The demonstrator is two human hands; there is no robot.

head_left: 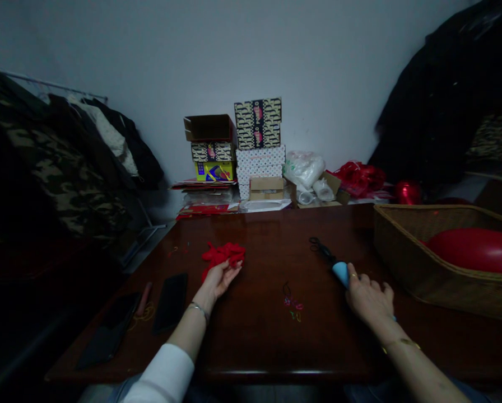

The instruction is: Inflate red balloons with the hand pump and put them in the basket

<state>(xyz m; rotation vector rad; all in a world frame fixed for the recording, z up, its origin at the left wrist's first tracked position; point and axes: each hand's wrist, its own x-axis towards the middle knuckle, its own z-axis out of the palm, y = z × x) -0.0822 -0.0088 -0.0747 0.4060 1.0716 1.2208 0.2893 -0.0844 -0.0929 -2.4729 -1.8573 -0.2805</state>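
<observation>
On the dark wooden table a heap of limp red balloons (pixel 221 254) lies left of the middle. My left hand (pixel 222 276) is at its near edge, fingertips bent against the red rubber and closed on part of it; how much is held is hidden. To the right, a light-blue balloon pump (pixel 340 273) with a dark, looped far end lies aslant, pointing away and left. My right hand (pixel 371 299) rests over its near part from above, with the fingers curled round it and covering most of the body. A few small coloured elastic bands (pixel 293 305) lie between the hands.
A wicker basket (pixel 402 280) holding an inflated red balloon (pixel 478 249) stands right of my right hand. Two dark phone-like slabs, a black one (pixel 170 302) and a larger one (pixel 110 327), lie at left. Stacked boxes (pixel 259 126) line the wall behind the table.
</observation>
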